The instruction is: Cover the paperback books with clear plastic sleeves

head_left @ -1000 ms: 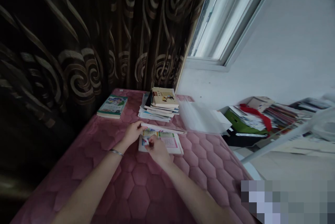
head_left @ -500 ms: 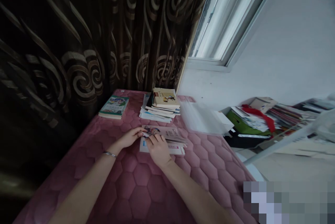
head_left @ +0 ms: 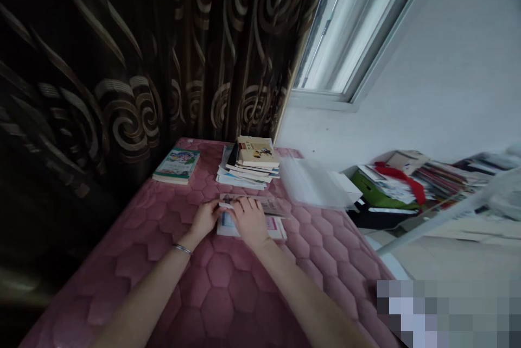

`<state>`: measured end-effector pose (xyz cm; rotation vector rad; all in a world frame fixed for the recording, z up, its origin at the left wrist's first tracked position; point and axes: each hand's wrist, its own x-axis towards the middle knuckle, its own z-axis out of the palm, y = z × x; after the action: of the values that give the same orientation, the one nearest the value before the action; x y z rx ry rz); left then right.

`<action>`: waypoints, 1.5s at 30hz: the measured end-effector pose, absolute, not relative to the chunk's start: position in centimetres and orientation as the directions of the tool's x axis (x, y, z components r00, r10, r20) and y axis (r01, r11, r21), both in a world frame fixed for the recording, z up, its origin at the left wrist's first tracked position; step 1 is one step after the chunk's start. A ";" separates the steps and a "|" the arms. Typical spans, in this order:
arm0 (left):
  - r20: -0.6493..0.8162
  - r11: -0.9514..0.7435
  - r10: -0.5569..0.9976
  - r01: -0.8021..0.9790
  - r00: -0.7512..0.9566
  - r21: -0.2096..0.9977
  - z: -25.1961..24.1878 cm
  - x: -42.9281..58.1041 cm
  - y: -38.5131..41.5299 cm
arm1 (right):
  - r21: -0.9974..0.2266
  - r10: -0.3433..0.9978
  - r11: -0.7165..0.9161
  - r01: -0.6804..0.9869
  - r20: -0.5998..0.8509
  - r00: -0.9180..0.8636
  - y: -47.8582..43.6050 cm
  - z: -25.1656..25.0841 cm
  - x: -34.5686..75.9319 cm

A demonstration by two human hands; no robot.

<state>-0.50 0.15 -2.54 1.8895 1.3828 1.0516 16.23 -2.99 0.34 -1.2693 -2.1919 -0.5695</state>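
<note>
A thin book with a picture on its pale cover (head_left: 271, 205) is tilted up above a white book with blue and pink print (head_left: 279, 227) on the pink quilted mattress (head_left: 220, 277). My left hand (head_left: 204, 219), with a silver bangle at the wrist, pinches the upper book's near left edge. My right hand (head_left: 250, 223) grips the same edge just to the right, its fingers bent over the cover. The fingers partly hide both books.
Behind the hands stands a stack of books (head_left: 256, 160). A green-covered book (head_left: 177, 164) lies at the far left. Blurred clear plastic (head_left: 305, 179) sits at the right edge, near a green bag (head_left: 368, 190) and piled papers. A patterned curtain (head_left: 195, 65) hangs behind.
The upper book has tipped up, so its cover looks narrower and more of the white book shows. My left hand has shifted slightly right and turned; my right hand has moved slightly up.
</note>
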 end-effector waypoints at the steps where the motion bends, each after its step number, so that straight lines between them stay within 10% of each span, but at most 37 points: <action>1: 0.263 -0.297 0.955 0.524 0.141 0.798 -2.5 -0.4 0.1 | 0.075 0.672 0.465 0.882 0.619 -0.407 -2.8 0.5 16.5; 24: 0.203 -0.363 0.917 0.504 0.345 0.784 -2.4 -1.6 -0.5 | 0.070 0.692 0.624 0.778 0.414 -0.592 -4.6 -0.5 23.0; 35: 0.074 -0.648 0.755 0.725 0.652 0.234 -1.8 -3.3 -3.9 | -0.086 0.706 0.642 0.762 0.455 -0.544 -6.2 -4.3 26.1; 45: 0.149 -0.533 0.845 0.833 0.514 0.147 -3.7 5.1 -7.2 | -0.052 0.743 0.581 0.813 0.443 -0.502 -6.8 -4.1 24.2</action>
<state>5.11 -7.23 -3.69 2.6835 1.4890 0.3128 24.24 -6.77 -4.14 -1.2503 -2.3939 -0.2260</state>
